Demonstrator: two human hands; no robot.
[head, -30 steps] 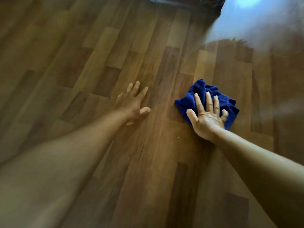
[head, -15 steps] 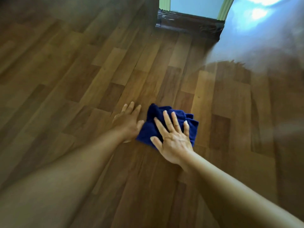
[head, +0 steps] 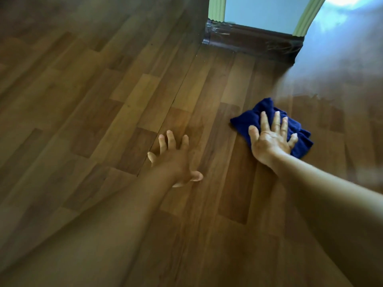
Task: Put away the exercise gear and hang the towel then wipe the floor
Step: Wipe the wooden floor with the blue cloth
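Observation:
A crumpled dark blue cloth (head: 248, 118) lies on the brown wooden floor (head: 103, 100), right of centre. My right hand (head: 270, 139) presses flat on top of it, fingers straight and spread, pointing away from me. My left hand (head: 174, 160) rests flat on the bare floor to the left of the cloth, fingers spread, well apart from it. Both my forearms reach forward from the bottom of the view.
A dark wooden skirting board (head: 252, 43) runs along the far wall, with a pale blue wall (head: 261, 13) and green trim (head: 216, 8) above it. Bright glare (head: 342, 54) washes over the floor at the upper right.
My right hand has slid the blue cloth to the right, away from my left hand, after sweeping it leftwards half a second ago. My left hand stays planted on the floor.

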